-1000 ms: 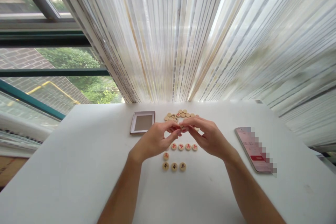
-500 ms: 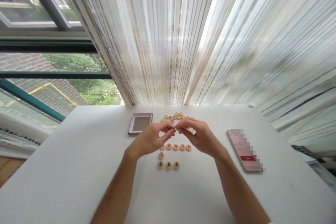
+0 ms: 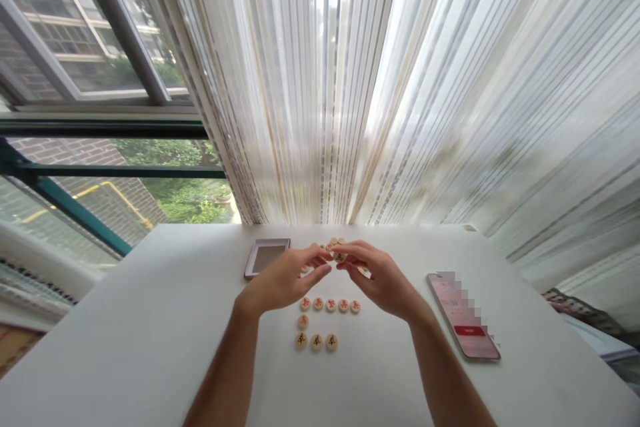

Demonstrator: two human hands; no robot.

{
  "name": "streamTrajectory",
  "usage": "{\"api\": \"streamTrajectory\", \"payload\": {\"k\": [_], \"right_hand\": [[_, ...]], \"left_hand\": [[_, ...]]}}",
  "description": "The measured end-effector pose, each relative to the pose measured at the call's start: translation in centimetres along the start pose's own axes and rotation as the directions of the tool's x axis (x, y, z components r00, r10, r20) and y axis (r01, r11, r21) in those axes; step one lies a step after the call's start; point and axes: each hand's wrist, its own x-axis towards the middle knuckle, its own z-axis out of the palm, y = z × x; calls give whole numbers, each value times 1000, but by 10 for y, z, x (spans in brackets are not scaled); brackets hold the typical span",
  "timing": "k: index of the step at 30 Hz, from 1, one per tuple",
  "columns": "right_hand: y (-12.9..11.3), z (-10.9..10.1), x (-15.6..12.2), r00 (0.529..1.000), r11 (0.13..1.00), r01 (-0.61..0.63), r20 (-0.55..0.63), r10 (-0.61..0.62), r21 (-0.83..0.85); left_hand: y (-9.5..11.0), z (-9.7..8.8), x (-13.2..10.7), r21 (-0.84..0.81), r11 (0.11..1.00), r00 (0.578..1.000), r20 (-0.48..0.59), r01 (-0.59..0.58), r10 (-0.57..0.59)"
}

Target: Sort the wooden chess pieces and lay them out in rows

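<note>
1. Above the far part of the white table (image 3: 150,333), the right hand (image 3: 377,280) pinches a round xiangqi piece (image 3: 339,257) between its fingers (image 3: 357,251), which stand together, clamped on the disc's rim, just in front of a loose cluster of pieces (image 3: 334,241).
2. The left hand (image 3: 285,278) reaches in from the other side. Its fingers (image 3: 315,257) are curled and close together, right beside that piece, but I cannot tell whether they touch it.
3. Nearer the person, the table carries a row of 5 red-marked pieces (image 3: 330,305), 1 red-marked piece (image 3: 303,321) below the row's left end, and a row of 3 black-marked pieces (image 3: 316,341).
4. A disc this small and smooth is best gripped at opposite edges, pad to pad (a slanted pinch could let it spin away). Wrists held high stay clear of the rows, so no knuckle nudges them.
5. Left of the hands lies a small framed tray (image 3: 265,258). Well to the right lies a smartphone (image 3: 463,317), its screen partly pixelated.
</note>
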Motion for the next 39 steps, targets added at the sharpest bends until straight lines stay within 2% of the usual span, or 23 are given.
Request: {"api": "streamTrajectory", "payload": {"k": [6,16,21,24,39], "right_hand": [[6,4,3,1000,998,-12,21,11,55],[4,5,-2,999,995,32,40,-28,-95],[1,9,-2,997,984,67,43,-61,-166],[1,11,-1,998,978,55,28,-50,-201],[-10,4,0,1000,988,3,-6,-4,-156]], "left_hand": [[-8,5,6,-15,1000,1000,-21,-20,19],[-11,13,14,-65,997,999,12,-44,45],[-10,14,15,45,997,998,4,55,-56],[-10,15,16,103,992,997,0,72,-72],[-1,14,12,82,997,997,72,-5,-1]]}}
